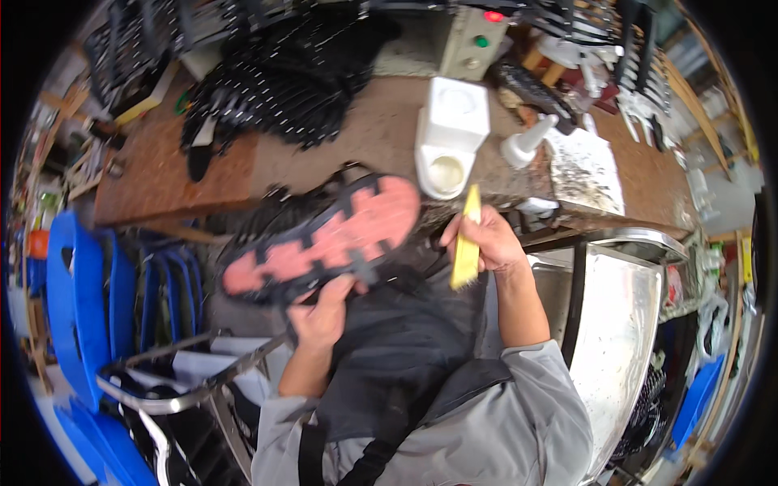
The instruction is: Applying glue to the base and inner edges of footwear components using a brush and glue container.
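My left hand [322, 314] is closed on the near edge of a black strappy sandal [340, 231]. The sandal is held tilted over my lap with its pinkish-red underside turned up and black strap ends folded across it. In my right hand [498, 241] is a flat yellow brush [465, 253], pinched between thumb and fingers. Its frayed, bristle-like end points down toward me, apart from the sandal. Just beyond the brush, a white plastic pot [458, 113] with a small round cup at its front stands at the workbench's [373, 121] near edge.
A pile of black strappy uppers [284, 77] lies on the far left of the bench. Right of the pot are a white nozzle bottle [527, 146] and a stained white sheet [585, 168]. Metal-framed racks [616, 300] flank me; blue plastic panels [77, 300] stand left.
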